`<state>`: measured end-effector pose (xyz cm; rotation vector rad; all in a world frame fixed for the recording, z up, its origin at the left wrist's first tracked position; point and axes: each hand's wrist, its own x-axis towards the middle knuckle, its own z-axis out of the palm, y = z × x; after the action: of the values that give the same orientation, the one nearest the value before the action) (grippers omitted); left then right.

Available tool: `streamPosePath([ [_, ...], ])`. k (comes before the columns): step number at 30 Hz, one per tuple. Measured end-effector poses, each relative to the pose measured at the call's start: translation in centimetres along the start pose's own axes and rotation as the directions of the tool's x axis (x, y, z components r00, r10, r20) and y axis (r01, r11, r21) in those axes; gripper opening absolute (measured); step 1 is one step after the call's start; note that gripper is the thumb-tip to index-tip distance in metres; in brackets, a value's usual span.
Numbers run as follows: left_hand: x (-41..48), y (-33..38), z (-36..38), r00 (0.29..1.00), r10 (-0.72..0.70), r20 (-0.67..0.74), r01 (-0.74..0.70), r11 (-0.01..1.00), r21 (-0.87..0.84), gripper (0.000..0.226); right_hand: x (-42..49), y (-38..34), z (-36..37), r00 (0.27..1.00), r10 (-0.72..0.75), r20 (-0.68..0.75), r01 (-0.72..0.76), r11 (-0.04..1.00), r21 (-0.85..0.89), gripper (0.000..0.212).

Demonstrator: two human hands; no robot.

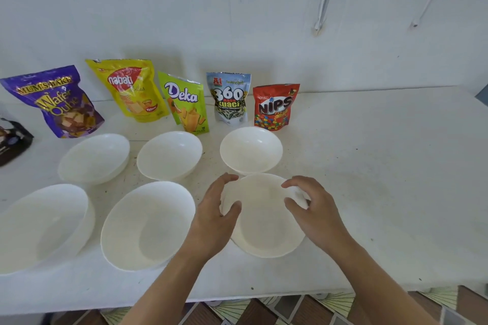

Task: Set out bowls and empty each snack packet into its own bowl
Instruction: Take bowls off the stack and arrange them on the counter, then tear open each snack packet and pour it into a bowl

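Observation:
Several white bowls stand on the white table (383,166) in two rows. My left hand (216,216) and my right hand (314,211) grip the rim of the front right bowl (264,227) from either side. Behind it sits a smaller bowl (250,150). Further bowls lie at the back middle (169,154), back left (93,157), front middle (148,224) and front left (42,227). Snack packets stand upright along the wall: purple Wafer Qube (56,103), yellow Nabati (129,90), green Deka (186,107), silver 360 Kuaci (229,97), red Nips (274,107).
A dark packet (13,140) lies at the left edge, partly cut off. The table's front edge (264,295) runs just below my forearms, with tiled floor (290,309) beneath. The white wall stands close behind the packets.

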<state>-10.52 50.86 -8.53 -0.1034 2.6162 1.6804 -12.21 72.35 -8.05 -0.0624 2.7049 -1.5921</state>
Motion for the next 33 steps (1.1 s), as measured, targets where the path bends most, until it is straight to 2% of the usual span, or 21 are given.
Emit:
streamPosePath([
  [6,0.2,2.5,-2.7,0.979,0.205,-0.020,-0.202,0.976,0.086,0.048,1.8,-2.9,0.3,0.989,-0.137,-0.063,0.136,0.990,-0.023,0.029],
  [10,0.1,4.3,-6.1,0.958,0.259,-0.124,-0.254,0.966,0.052,0.034,3.3,-5.8,1.1,0.976,-0.211,-0.057,0.210,0.977,-0.022,0.026],
  [13,-0.2,5.4,-9.6,0.939,0.253,-0.232,-0.240,0.967,0.083,0.020,4.5,-8.6,2.4,0.961,-0.270,-0.057,0.271,0.962,0.020,0.020],
  [21,-1.7,5.2,-21.4,0.869,0.229,-0.439,-0.168,0.970,0.175,0.014,7.2,-17.3,9.1,0.884,-0.467,0.023,0.462,0.880,0.111,0.020],
  [27,-3.1,1.6,-31.1,0.786,0.181,-0.591,-0.104,0.981,0.163,0.013,8.6,-23.9,18.2,0.825,-0.558,0.090,0.541,0.825,0.162,0.015],
  [33,-3.0,-3.6,-41.9,0.749,0.153,-0.645,-0.031,0.980,0.196,0.015,10.3,-30.3,29.3,0.769,-0.628,0.119,0.605,0.775,0.182,0.013],
])
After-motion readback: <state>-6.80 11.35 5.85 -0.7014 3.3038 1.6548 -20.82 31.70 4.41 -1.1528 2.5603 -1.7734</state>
